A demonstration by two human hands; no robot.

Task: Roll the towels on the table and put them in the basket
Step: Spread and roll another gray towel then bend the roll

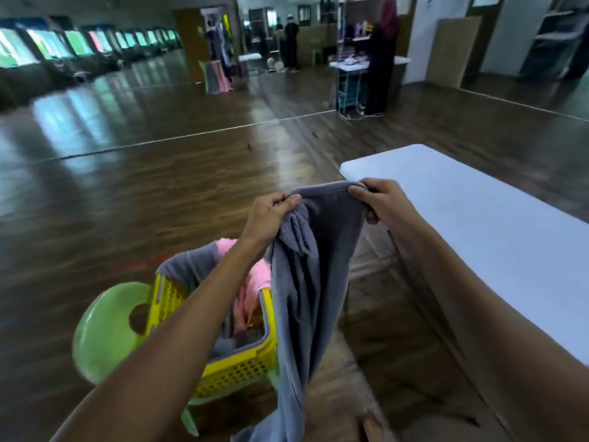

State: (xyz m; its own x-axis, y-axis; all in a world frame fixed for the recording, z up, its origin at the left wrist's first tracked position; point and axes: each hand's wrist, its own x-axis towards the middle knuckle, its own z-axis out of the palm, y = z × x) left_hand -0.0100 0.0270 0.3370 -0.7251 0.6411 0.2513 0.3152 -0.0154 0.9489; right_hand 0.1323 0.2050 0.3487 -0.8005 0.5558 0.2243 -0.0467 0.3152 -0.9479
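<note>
Gripping the top edge of a grey towel (306,282) with both hands, left hand (274,208) and right hand (379,199) each pinching a corner; hanging free in front of the basket (236,374), left of the table (478,218). Probably best: hold corners level, spread flat on the table, then roll tightly.
</note>
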